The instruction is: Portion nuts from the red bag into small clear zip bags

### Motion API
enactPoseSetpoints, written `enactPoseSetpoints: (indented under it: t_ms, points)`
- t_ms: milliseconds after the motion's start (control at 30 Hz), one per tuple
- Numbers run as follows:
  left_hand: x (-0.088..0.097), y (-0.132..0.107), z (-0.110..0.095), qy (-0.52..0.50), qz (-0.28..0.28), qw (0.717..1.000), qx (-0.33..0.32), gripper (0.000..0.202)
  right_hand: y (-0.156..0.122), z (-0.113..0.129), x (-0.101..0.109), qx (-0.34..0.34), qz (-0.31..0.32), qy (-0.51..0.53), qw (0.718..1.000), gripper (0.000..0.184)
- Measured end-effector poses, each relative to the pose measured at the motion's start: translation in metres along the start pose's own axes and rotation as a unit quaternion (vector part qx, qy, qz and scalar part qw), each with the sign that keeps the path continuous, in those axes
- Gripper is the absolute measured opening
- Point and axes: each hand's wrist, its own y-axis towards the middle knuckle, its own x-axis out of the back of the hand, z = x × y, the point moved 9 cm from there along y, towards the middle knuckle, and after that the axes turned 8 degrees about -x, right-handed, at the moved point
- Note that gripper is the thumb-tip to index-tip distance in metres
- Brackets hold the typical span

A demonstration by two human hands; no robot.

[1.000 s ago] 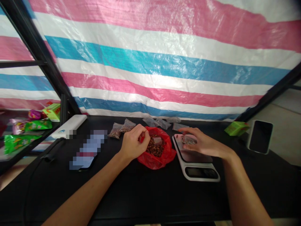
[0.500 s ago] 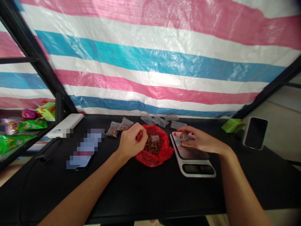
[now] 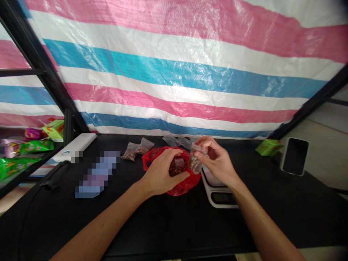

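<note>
Left hand (image 3: pixel 163 173) was curved down over a crumpled red plastic bag (image 3: pixel 185 190) on a black tabletop (image 3: pixel 163 228), fingers (image 3: pixel 170 154) on top and thumb toward the front. The bag held a pile of small brown nut-like pieces (image 3: pixel 174 170). A small clear plastic cup (image 3: pixel 178 162) sat among them right by the fingers; could not tell if the hand was actually grasping it. Right hand (image 3: pixel 219 159) was raised just beside the red bag, clenched on a small clear zip bag (image 3: pixel 195 159), which stood upright between fingers and thumb and was partly filled with similar brown pieces. A white digital kitchen scale (image 3: pixel 220 197) sat below the right hand, partly hidden by it. Two filled clear zip bags (image 3: pixel 134 149) lay left of the red bag, and flat clear zip bags (image 3: pixel 172 140) lay behind it. Further left were a white power bank (image 3: pixel 76 145) and a pixelated object (image 3: pixel 98 174). On the right were a small green box (image 3: pixel 269 147) and a black-screened smartphone (image 3: pixel 295 156). Colourful snack packets (image 3: pixel 27 146) sat on a shelf at left. A pink, white and blue striped tarp (image 3: pixel 174 72) hung behind the table.
</note>
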Motion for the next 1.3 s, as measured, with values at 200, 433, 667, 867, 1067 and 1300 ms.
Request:
enactPoseSetpoints:
  t_ms: [200, 433, 667, 867, 1067, 1300]
  points:
    - [-0.017, -0.005, 0.012, -0.113, 0.021, 0.992, 0.055, 0.046, -0.014, 0.018, -0.045, 0.06, 0.103, -0.074, 0.99, 0.023]
    - [0.001, -0.001, 0.029, -0.113, -0.033, 0.991, 0.069, 0.037, 0.007, -0.021, 0.02, 0.011, 0.009, -0.341, 0.94, 0.017]
    - [0.0, -0.001, 0.022, -0.109, 0.001, 0.991, 0.082, 0.027, 0.005, -0.064, 0.02, -0.042, 0.085, -0.432, 0.897, 0.023]
    - [-0.007, -0.001, 0.021, -0.04, 0.024, 0.996, 0.074, 0.014, 0.006, -0.032, 0.012, 0.01, 0.017, -0.289, 0.957, 0.025]
    - [-0.01, -0.002, 0.015, 0.001, 0.05, 0.998, 0.049, 0.029, -0.02, 0.026, -0.035, 0.126, 0.014, -0.164, 0.978, 0.023]
    - [0.001, -0.001, 0.025, -0.029, -0.003, 0.996, 0.086, 0.025, -0.019, 0.022, -0.037, 0.114, 0.013, -0.174, 0.978, 0.034]
